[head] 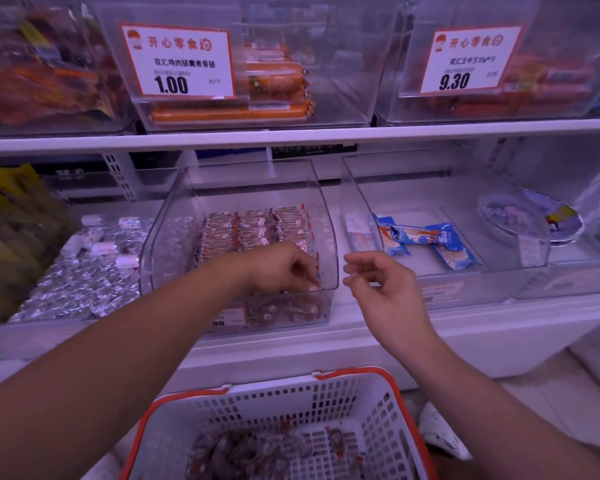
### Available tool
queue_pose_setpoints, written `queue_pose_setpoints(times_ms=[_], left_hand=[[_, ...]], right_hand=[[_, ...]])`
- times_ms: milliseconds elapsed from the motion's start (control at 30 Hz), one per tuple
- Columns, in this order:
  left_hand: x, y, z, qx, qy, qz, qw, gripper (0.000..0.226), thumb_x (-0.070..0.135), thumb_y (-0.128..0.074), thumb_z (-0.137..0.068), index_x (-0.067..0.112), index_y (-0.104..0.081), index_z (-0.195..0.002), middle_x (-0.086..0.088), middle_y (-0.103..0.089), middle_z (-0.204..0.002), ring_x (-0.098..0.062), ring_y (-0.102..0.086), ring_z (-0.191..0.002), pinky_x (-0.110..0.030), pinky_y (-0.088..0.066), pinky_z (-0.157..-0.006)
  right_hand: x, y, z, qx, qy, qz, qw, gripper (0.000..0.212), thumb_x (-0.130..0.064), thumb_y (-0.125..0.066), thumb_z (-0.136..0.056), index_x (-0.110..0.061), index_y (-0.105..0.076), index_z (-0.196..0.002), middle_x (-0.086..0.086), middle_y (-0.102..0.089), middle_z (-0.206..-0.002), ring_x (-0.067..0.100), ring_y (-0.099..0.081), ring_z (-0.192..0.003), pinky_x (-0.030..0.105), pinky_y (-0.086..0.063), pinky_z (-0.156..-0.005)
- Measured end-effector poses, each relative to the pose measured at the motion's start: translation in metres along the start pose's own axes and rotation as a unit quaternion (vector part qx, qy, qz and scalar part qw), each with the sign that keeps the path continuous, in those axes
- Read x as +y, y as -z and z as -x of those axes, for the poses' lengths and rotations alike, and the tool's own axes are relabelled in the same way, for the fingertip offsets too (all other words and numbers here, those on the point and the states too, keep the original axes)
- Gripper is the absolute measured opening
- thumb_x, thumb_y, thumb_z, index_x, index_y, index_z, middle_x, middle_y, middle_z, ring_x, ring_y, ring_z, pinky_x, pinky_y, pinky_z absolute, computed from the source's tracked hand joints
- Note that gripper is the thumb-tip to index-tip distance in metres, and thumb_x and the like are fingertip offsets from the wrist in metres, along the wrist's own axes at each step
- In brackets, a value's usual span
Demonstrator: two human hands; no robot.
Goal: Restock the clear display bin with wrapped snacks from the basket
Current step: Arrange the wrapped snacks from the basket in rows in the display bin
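Observation:
The clear display bin (174,216) stands on the lower shelf, with rows of small red-and-clear wrapped snacks (257,226) stacked at its back. My left hand (284,268) reaches over the bin's front wall, its fingers curled down onto the snacks at the front right corner. Whether it pinches one is unclear. My right hand (381,282) hovers just right of the bin, fingers loosely curled and holding nothing. Below, a white basket with orange rim (378,420) holds several more wrapped snacks (243,452).
Silver-wrapped sweets (84,278) fill the bin on the left. The clear bin on the right (361,188) holds a few blue packets (426,240). Above, bins of orange sausages (274,84) carry price cards. The white shelf edge (465,327) runs in front of the basket.

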State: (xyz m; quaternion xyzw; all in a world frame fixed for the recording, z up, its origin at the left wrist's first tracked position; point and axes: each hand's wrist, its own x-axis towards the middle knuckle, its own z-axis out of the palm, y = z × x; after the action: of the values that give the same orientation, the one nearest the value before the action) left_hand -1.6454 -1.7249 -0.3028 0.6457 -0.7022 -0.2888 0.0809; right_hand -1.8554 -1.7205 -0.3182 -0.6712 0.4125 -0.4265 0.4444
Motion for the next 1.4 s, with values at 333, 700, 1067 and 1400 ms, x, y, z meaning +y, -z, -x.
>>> queue_pose_setpoints(times_ms=[333, 700, 1067, 1400], left_hand=[[-0.035, -0.154, 0.158, 0.374, -0.155, -0.052, 0.913, 0.021, 0.024, -0.05, -0.098, 0.016, -0.069, -0.092, 0.003, -0.064, -0.087, -0.016, -0.057, -0.079, -0.025, -0.042, -0.078], [-0.159, -0.359, 0.186, -0.193, 0.118, -0.105, 0.969, 0.07, 0.055, -0.035, -0.08, 0.028, -0.044, -0.143, -0.014, -0.058, -0.134, -0.035, -0.061, -0.114, -0.039, -0.049, -0.094], [-0.1, -0.438, 0.144, -0.2, 0.214, -0.079, 0.953, 0.056, 0.024, -0.049, -0.093, 0.011, -0.035, -0.146, -0.017, -0.035, -0.147, -0.036, -0.049, -0.124, -0.042, -0.044, -0.101], [-0.109, -0.435, 0.123, -0.131, 0.238, 0.152, 0.95, 0.026, 0.025, -0.057, -0.092, 0.015, -0.067, -0.114, -0.013, -0.069, -0.116, -0.031, -0.064, -0.11, -0.038, -0.048, -0.096]], right_hand=[[0.124, 0.007, 0.085, -0.28, -0.031, 0.317, 0.906, 0.02, -0.011, -0.06, -0.086, -0.019, -0.072, -0.1, -0.008, -0.073, -0.087, 0.01, -0.065, -0.074, 0.021, -0.05, -0.073], [0.274, -0.048, 0.188, -0.591, -0.141, 0.519, 0.601, 0.062, -0.04, -0.055, -0.092, -0.014, -0.038, -0.146, 0.019, -0.048, -0.139, 0.038, -0.051, -0.123, 0.042, -0.045, -0.098], [0.327, -0.067, 0.234, -0.478, -0.104, 0.596, 0.637, 0.068, -0.037, -0.038, -0.096, -0.006, -0.017, -0.153, 0.022, -0.032, -0.153, 0.035, -0.032, -0.141, 0.047, -0.02, -0.118], [0.336, -0.083, 0.225, -0.454, -0.2, 0.443, 0.747, 0.058, -0.039, -0.062, -0.082, -0.018, -0.049, -0.135, 0.012, -0.063, -0.12, 0.034, -0.057, -0.114, 0.038, -0.045, -0.095]])
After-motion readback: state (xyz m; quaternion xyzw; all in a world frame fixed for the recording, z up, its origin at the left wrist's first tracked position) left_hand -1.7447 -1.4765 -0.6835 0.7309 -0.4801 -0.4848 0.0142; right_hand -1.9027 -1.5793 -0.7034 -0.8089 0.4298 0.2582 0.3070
